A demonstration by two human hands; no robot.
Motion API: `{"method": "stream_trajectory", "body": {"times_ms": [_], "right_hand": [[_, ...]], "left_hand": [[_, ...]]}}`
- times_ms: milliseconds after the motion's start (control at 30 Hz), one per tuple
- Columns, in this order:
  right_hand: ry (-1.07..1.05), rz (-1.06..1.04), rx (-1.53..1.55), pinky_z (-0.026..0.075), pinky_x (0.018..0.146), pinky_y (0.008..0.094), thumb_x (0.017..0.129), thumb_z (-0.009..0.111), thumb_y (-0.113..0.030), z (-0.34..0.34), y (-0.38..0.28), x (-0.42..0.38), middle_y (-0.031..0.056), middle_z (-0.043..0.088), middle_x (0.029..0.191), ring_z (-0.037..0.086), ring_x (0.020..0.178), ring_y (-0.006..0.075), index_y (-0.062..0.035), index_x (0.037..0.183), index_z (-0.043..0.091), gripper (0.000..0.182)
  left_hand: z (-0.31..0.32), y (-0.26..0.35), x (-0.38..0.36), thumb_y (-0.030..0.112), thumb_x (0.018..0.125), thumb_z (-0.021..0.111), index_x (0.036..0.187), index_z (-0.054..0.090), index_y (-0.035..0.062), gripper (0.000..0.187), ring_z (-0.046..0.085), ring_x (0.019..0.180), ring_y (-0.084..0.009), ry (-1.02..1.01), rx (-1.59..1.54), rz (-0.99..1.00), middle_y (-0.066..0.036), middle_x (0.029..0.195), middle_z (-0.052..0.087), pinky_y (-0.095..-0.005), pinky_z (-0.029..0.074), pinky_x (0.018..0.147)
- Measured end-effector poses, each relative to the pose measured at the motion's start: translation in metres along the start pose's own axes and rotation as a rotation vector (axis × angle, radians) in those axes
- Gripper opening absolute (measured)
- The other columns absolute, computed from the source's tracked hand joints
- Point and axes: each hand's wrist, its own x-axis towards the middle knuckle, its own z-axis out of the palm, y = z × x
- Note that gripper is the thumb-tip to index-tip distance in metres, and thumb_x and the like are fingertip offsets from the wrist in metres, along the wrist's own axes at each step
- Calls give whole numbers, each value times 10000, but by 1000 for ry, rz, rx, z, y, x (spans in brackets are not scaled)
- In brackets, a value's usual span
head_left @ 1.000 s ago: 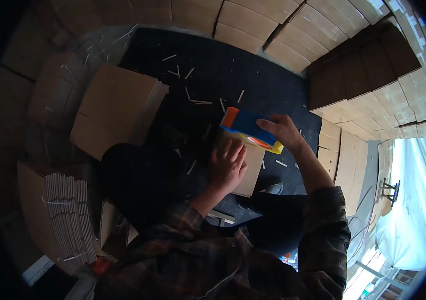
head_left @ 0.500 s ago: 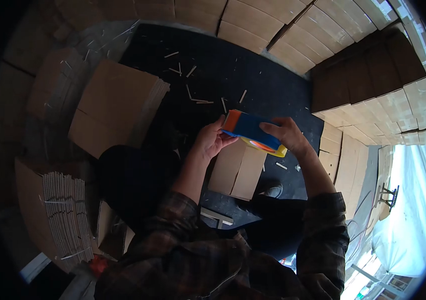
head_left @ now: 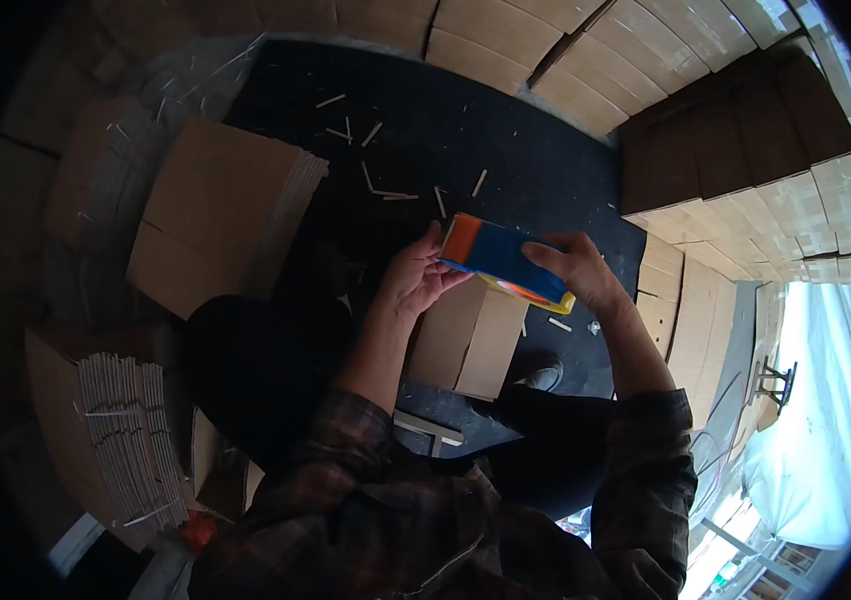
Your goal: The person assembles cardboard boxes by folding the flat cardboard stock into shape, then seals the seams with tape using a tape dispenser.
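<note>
Right hand was clamped on a blue-orange item, thumb on its blue top face, near the yellow end. Left hand was at the orange end, thumb and fingers apart around it; firm grip or just touching, cannot tell. Item was held tilted above a cardboard box, covering its far edge from view. Wood sticks lay scattered on the dark floor beyond. Flattened cardboard stack stood left, a shoe just right of the box.
</note>
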Motion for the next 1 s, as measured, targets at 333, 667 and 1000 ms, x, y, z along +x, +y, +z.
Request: {"method": "stream_trajectory", "body": {"times_ms": [333, 667, 1000], "right_hand": [[6, -60, 33, 516, 815, 359, 639, 670, -704, -6, 7, -6, 222, 678, 985, 661, 913, 317, 104, 1144, 613, 954], [25, -53, 65, 519, 829, 370, 610, 700, -712, -6, 15, -2, 241, 667, 1005, 655, 933, 324, 120, 1177, 583, 1014], [4, -14, -97, 519, 789, 331, 779, 635, -601, 5, -15, -9, 204, 684, 949, 673, 865, 275, 81, 1098, 652, 752]], "left_hand": [[0, 8, -1, 400, 839, 717, 1107, 606, 44, 459, 612, 1053, -258, -38, -108, -244, -154, 1056, 637, -490, 483, 966], [-7, -7, 10, 270, 883, 671, 1029, 612, 37, 281, 633, 939, -241, 26, -68, -145, -145, 956, 644, -450, 509, 901], [14, -10, -2, 241, 879, 655, 916, 655, 45, 200, 673, 778, -176, 305, 328, 222, -89, 812, 670, -335, 547, 735]]}}
